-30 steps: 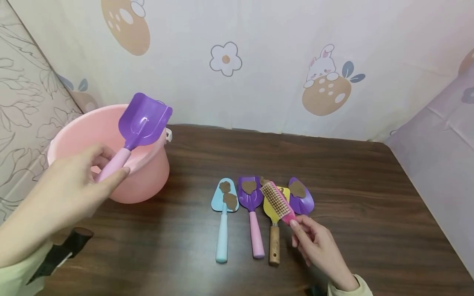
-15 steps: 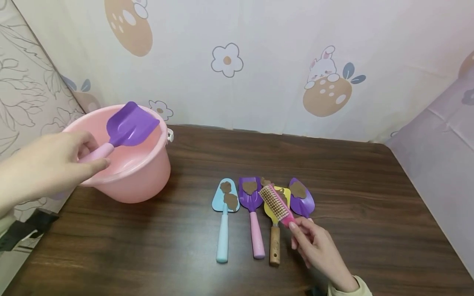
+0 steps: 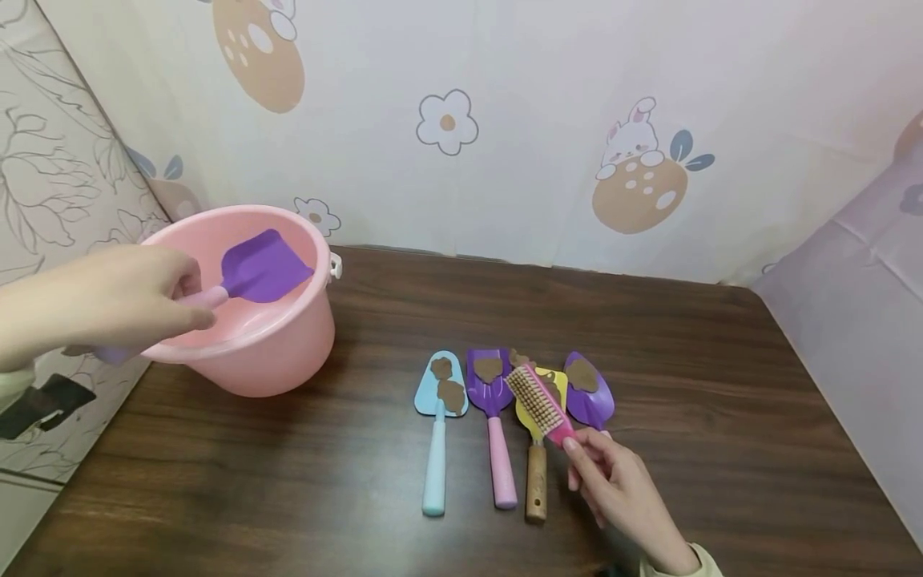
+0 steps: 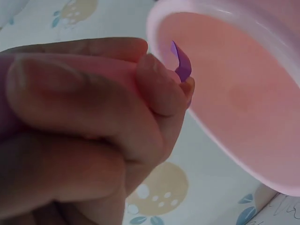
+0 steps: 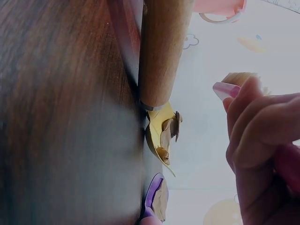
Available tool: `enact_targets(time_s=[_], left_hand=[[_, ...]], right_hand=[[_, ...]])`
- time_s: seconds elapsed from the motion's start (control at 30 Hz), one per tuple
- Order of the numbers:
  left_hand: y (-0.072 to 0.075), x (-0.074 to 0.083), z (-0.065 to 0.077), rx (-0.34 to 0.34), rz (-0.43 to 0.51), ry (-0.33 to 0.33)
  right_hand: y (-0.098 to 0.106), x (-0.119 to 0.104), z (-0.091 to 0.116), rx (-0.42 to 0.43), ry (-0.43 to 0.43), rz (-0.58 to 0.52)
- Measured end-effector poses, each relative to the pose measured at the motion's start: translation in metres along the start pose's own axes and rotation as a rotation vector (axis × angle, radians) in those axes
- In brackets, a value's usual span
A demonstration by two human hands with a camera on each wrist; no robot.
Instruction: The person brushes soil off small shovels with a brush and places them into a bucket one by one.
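My left hand [image 3: 133,292] grips the pink handle of a purple toy shovel [image 3: 263,272], its blade over the mouth of a pink bucket [image 3: 270,361]. In the left wrist view the fingers curl round that handle [image 4: 101,63], with a sliver of purple blade [image 4: 183,61] showing past them. My right hand [image 3: 620,489] pinches the end of a pink scrub brush [image 3: 537,401], bristles facing up. The brush overlaps a yellow shovel with a wooden handle [image 3: 537,485]; the right wrist view shows it held apart from the yellow blade [image 5: 157,126].
On the dark wooden table [image 3: 685,344] lie a light blue shovel [image 3: 434,473], a purple shovel with a pink handle [image 3: 501,465], and another purple one [image 3: 593,407] at the right. Brown, clay-like patches [image 3: 451,397] sit on the blades. A patterned cloth [image 3: 534,160] hangs behind.
My left hand has carried its purple shovel down and left, tilting the blade from raised above the bucket to nearly level in its mouth. The right hand and brush stay nearly still.
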State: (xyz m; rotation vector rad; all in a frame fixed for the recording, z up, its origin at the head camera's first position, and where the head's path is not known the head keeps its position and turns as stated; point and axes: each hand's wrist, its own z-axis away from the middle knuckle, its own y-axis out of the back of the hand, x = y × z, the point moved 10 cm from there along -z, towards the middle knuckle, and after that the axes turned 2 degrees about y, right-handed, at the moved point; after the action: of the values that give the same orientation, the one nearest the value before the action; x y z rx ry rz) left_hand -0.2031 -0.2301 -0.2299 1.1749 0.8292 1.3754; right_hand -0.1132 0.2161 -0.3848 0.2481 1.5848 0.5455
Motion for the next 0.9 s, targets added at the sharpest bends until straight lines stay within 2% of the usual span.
enact_targets(time_s=[0.17, 0.27, 0.43, 0.63, 0.9], left_hand=[[-0.004, 0.010, -0.006, -0.090, 0.061, 0.005], [-0.005, 0.016, -0.011, -0.127, 0.066, -0.005], [-0.007, 0.021, -0.020, -0.178, -0.001, -0.059], [-0.019, 0.024, -0.031, -0.282, -0.079, -0.126], [-0.036, 0.023, -0.039, -0.452, -0.086, -0.082]], right_hand=[[0.000, 0.003, 0.001, 0.005, -0.021, 0.003], [0.000, 0.004, 0.001, 0.006, -0.028, 0.003], [0.000, 0.004, 0.001, 0.007, -0.032, 0.001], [0.000, 0.006, 0.001, 0.004, -0.042, 0.001], [0.000, 0.010, 0.002, 0.002, -0.067, 0.003]])
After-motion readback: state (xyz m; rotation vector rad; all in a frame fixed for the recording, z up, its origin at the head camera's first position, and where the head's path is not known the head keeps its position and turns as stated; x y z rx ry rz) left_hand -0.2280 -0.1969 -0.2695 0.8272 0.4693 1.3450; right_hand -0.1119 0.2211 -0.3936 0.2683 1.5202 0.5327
